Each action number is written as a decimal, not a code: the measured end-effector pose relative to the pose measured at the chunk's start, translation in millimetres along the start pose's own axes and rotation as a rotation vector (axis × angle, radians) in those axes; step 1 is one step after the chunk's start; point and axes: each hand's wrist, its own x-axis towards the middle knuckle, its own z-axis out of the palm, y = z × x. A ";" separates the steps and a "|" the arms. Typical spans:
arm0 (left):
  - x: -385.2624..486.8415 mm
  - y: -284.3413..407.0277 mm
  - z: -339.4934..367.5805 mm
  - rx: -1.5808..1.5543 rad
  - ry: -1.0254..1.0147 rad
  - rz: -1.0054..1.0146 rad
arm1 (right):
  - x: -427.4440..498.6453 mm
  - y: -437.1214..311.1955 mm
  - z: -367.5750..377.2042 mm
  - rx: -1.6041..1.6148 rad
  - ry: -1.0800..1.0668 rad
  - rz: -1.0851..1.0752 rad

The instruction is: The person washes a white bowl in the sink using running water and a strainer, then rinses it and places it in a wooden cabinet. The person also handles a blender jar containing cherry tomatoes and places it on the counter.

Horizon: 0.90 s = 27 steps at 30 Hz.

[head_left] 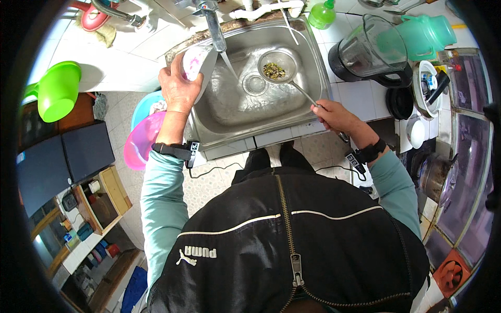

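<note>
My left hand grips a white bowl with a pink pattern, tilted on its side close to the faucet. Water runs from the spout in a thin stream into the stainless steel sink. In my right hand is the handle of a round mesh strainer, held over the sink right of the drain. Mixed small beans or grains, yellowish and dark, lie in the strainer. Whether anything is inside the bowl I cannot tell.
Right of the sink stand a blender jug and a green plastic jug. A green soap bottle is behind the sink's corner. At left are a green dipper and a pink basin. White pipes run along the wall.
</note>
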 end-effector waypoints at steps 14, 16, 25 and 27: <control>-21.5 -39.3 -28.0 -0.289 0.028 -0.258 | 18.9 -13.7 27.6 -0.087 -0.200 -0.076; -24.4 -40.1 -30.6 -0.312 0.021 -0.289 | 22.8 -14.9 31.3 -0.082 -0.201 -0.069; -29.0 -42.2 -37.6 -0.353 0.004 -0.350 | 36.3 -10.6 35.7 -0.096 -0.223 -0.105; -29.8 -42.9 -37.1 -0.372 0.006 -0.348 | 36.0 -9.7 35.3 -0.102 -0.204 -0.080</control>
